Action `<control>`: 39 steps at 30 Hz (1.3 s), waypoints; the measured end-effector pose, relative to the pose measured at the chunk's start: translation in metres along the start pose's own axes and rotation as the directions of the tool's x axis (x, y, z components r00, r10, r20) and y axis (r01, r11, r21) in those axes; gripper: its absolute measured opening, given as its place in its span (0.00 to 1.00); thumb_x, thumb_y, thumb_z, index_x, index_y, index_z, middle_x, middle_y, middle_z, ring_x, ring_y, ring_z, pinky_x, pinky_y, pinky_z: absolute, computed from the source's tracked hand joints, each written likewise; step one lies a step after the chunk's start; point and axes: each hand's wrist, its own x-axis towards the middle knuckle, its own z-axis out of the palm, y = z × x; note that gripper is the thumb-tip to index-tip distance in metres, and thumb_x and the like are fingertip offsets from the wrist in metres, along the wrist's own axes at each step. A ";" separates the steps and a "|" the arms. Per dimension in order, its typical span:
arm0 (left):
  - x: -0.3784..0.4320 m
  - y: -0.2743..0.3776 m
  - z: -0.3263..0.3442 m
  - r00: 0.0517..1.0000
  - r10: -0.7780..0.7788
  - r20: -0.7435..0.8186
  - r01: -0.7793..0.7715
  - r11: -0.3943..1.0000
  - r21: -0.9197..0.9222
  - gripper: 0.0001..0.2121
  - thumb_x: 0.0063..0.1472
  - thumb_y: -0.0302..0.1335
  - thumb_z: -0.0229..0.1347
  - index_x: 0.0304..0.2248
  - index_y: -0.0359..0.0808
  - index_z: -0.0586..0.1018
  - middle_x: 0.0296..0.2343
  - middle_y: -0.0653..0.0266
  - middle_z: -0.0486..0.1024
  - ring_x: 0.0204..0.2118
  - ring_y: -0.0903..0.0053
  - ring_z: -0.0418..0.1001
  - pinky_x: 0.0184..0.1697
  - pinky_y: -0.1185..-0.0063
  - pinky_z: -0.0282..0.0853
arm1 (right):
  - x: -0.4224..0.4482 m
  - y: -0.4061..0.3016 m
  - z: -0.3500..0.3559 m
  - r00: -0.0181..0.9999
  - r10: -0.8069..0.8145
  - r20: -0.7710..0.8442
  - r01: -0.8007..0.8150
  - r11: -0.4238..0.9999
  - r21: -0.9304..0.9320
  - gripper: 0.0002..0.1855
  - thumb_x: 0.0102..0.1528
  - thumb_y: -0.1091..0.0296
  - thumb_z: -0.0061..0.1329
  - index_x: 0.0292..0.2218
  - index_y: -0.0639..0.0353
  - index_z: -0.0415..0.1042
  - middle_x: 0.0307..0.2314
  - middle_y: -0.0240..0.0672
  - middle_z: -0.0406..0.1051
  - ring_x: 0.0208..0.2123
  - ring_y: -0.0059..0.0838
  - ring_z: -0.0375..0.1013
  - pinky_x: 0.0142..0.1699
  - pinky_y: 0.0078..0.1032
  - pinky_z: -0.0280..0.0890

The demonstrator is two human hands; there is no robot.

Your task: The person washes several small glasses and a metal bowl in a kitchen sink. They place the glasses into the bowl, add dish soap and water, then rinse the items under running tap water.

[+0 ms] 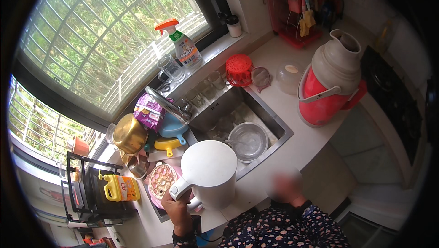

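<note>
My left hand (178, 212) is closed around the handle of a white electric kettle (214, 176), whose lid is down. The kettle is in front of the sink's near left corner; whether it rests on the counter cannot be told. To its left is a pink strainer basket (161, 181). Beyond the kettle, a round metal bowl (247, 141) stands in the stainless steel sink (276, 126). My right hand (286, 184) is near the counter's front edge, to the right of the kettle. A blur covers it, so its fingers cannot be made out.
A red thermos flask (322, 98) stands on the right, near a black gas hob (391, 93). The faucet (169, 105) arches behind the sink. Pans, a gold pot (130, 134) and a yellow detergent jug (121, 188) crowd the left. A spray bottle (187, 50) is on the sill.
</note>
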 end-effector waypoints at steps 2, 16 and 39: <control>0.000 0.000 0.000 1.000 -0.001 0.000 0.001 1.000 0.006 0.07 0.52 0.24 0.60 0.30 0.30 0.78 0.21 0.70 0.74 0.20 0.87 0.66 0.21 0.86 0.59 | -0.001 0.001 0.003 1.000 -0.012 -0.011 0.012 1.000 -0.009 0.10 0.47 0.66 0.48 0.33 0.55 0.70 0.29 0.36 0.69 0.31 0.37 0.70 0.35 0.33 0.65; 0.002 0.001 0.002 1.000 -0.005 -0.002 0.005 1.000 0.010 0.06 0.50 0.21 0.61 0.29 0.30 0.78 0.21 0.70 0.73 0.20 0.87 0.66 0.21 0.86 0.59 | 0.000 0.001 0.001 1.000 -0.004 0.008 0.004 1.000 -0.006 0.06 0.49 0.67 0.47 0.32 0.56 0.69 0.27 0.36 0.68 0.29 0.35 0.69 0.34 0.32 0.64; 0.003 0.005 0.006 1.000 0.016 0.024 -0.017 0.999 0.044 0.06 0.52 0.23 0.60 0.30 0.30 0.77 0.21 0.72 0.72 0.20 0.88 0.65 0.22 0.86 0.58 | -0.001 0.003 0.004 0.999 -0.022 -0.027 0.022 1.000 -0.006 0.08 0.47 0.65 0.48 0.31 0.55 0.70 0.27 0.35 0.68 0.29 0.36 0.69 0.34 0.32 0.65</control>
